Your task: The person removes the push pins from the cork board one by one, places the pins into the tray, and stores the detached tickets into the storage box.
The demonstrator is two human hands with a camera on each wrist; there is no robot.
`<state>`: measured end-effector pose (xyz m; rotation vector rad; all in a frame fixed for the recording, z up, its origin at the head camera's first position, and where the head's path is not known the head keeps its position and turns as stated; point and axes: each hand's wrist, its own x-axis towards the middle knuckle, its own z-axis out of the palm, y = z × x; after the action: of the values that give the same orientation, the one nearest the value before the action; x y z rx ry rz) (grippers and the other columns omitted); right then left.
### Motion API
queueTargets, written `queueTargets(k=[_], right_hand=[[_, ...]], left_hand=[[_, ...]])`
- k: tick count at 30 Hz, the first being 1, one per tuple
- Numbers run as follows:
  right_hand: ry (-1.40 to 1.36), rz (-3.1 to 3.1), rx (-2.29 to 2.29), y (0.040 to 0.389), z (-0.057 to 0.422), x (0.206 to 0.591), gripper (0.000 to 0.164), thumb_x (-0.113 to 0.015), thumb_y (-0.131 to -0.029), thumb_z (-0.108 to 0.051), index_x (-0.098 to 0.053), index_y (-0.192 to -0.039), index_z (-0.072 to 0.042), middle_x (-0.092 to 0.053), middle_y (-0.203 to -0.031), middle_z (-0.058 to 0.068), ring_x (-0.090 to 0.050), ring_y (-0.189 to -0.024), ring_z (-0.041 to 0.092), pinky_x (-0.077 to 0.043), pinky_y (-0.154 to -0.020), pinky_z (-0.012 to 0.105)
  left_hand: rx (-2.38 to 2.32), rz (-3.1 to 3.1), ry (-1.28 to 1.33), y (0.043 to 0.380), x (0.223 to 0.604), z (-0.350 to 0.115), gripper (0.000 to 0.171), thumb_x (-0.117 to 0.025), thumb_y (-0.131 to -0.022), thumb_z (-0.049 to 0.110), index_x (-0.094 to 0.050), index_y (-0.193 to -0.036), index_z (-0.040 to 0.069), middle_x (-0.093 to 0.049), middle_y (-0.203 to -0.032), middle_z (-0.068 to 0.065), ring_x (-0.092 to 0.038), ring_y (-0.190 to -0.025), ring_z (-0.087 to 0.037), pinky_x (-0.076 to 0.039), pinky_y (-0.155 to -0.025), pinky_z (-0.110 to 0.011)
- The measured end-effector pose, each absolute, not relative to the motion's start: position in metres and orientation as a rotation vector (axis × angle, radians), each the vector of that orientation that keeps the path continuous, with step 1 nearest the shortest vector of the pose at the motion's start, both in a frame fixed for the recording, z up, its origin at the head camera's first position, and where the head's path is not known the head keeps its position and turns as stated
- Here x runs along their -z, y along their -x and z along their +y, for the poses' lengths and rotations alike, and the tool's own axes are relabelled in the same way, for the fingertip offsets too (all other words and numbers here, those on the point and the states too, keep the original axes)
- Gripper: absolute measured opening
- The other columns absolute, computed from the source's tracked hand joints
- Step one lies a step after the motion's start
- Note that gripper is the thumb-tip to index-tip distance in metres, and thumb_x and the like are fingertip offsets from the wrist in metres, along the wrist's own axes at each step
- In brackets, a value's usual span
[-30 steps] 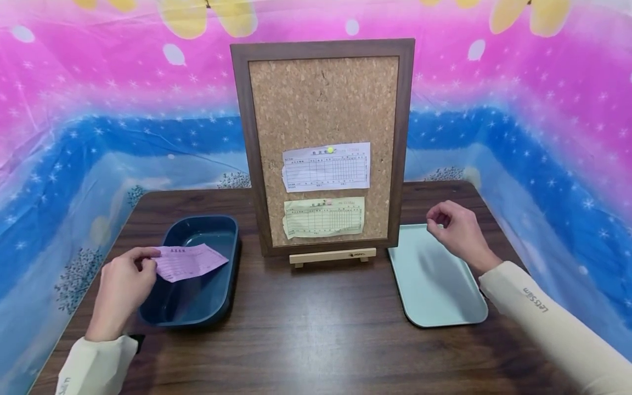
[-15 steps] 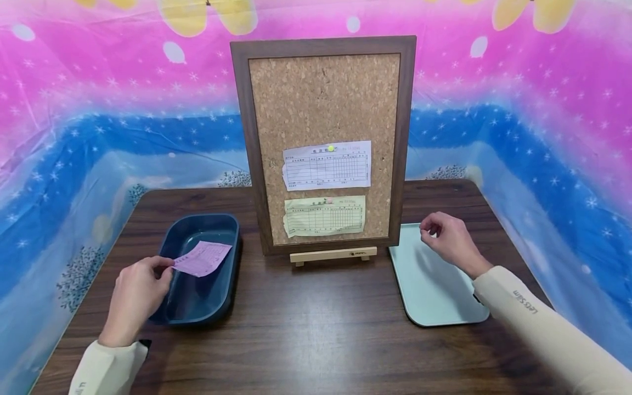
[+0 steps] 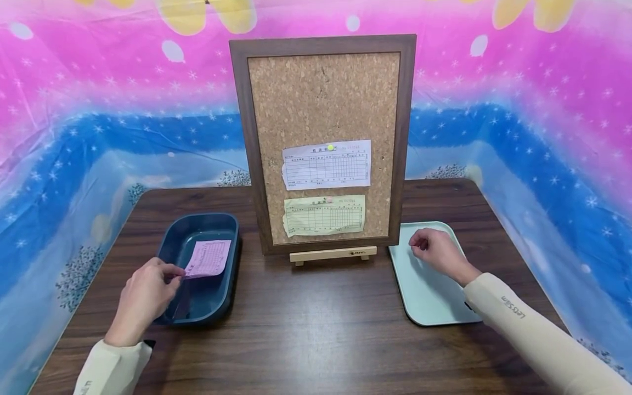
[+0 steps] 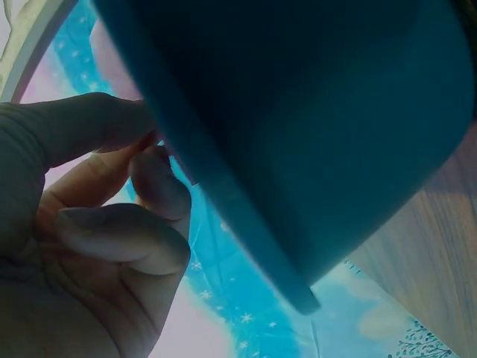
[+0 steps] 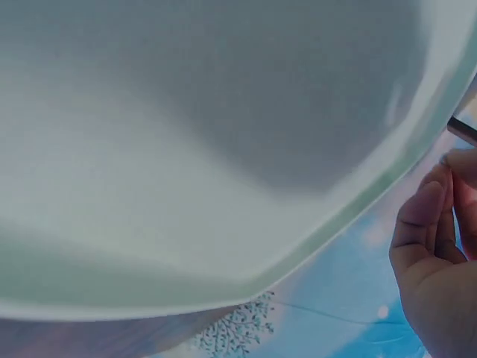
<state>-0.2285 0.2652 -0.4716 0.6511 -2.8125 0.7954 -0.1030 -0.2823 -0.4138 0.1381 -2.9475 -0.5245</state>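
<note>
The left hand [image 3: 145,296] is pinching the pink slip [image 3: 208,259] by its near corner, thumb against forefinger, and the rest of the slip is reaching out ahead and to the right of those fingertips, over the bin [image 3: 203,299]. The bin is sitting beneath the slip, its far rim beyond the fingertips and its right wall past the slip's outer edge. In the left wrist view the bin's wall is hiding most of the slip from the pinching fingers. The right hand [image 3: 436,252] is hovering over the tray [image 3: 419,299], its fingers curling in and its fingertips meeting; whether they are gripping something small, one cannot tell. The tray is lying below these fingers, stretching mostly toward the wrist. Between the two sets of fingers, and farther back, the board [image 3: 323,99] is standing upright on a stand [image 3: 333,254]. On it the white slip [image 3: 326,173] is hanging under a yellow pin [image 3: 330,147], with the green slip [image 3: 323,220] hanging just below; both are facing the person, well apart from either hand. The table [image 3: 306,334] is running beneath everything, and a patterned cloth [image 3: 99,66] is rising beyond the fingers.
</note>
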Motion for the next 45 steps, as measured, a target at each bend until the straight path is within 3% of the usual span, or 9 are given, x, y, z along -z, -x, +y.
queueTargets(k=[12,27,38,45], right_hand=[[-0.643,-2.879,-0.821,0.229,0.260,0.486,0.006,-0.064,-0.069,-0.003,-0.060,-0.069,-0.008,-0.054,-0.062,-0.005,-0.049,-0.055,0.008,-0.041,-0.051,0.026],[-0.644,-2.880,-0.814,0.229,0.261,0.487,0.009,-0.063,-0.069,-0.003,-0.059,-0.068,-0.010,-0.053,-0.061,-0.005,-0.049,-0.055,0.008,-0.040,-0.051,0.026],[-0.671,-2.808,-0.737,0.220,0.250,0.457,0.006,-0.063,-0.075,-0.014,-0.062,-0.081,-0.014,-0.054,-0.075,-0.007,-0.051,-0.065,0.008,-0.041,-0.056,0.027],[-0.721,-2.589,-0.680,0.211,0.239,0.436,0.010,-0.063,-0.074,-0.014,-0.058,-0.080,-0.020,-0.051,-0.077,-0.010,-0.048,-0.064,0.007,-0.039,-0.054,0.024]], left_hand=[[0.590,-3.026,-0.235,0.106,0.418,-0.282,0.015,-0.061,-0.076,0.009,-0.067,-0.087,0.001,-0.049,-0.087,-0.016,-0.042,-0.070,-0.028,-0.037,-0.056,-0.040],[0.576,-2.925,-0.148,0.109,0.417,-0.278,0.016,-0.062,-0.076,0.012,-0.067,-0.087,0.002,-0.048,-0.080,-0.011,-0.042,-0.064,-0.023,-0.036,-0.049,-0.031],[0.637,-2.776,0.003,0.114,0.397,-0.262,0.016,-0.063,-0.077,0.015,-0.063,-0.091,0.007,-0.054,-0.081,-0.008,-0.044,-0.060,-0.018,-0.040,-0.050,-0.029],[0.678,-2.700,0.105,0.132,0.380,-0.240,0.017,-0.062,-0.077,0.016,-0.062,-0.093,0.009,-0.054,-0.079,-0.004,-0.043,-0.059,-0.017,-0.038,-0.050,-0.030]])
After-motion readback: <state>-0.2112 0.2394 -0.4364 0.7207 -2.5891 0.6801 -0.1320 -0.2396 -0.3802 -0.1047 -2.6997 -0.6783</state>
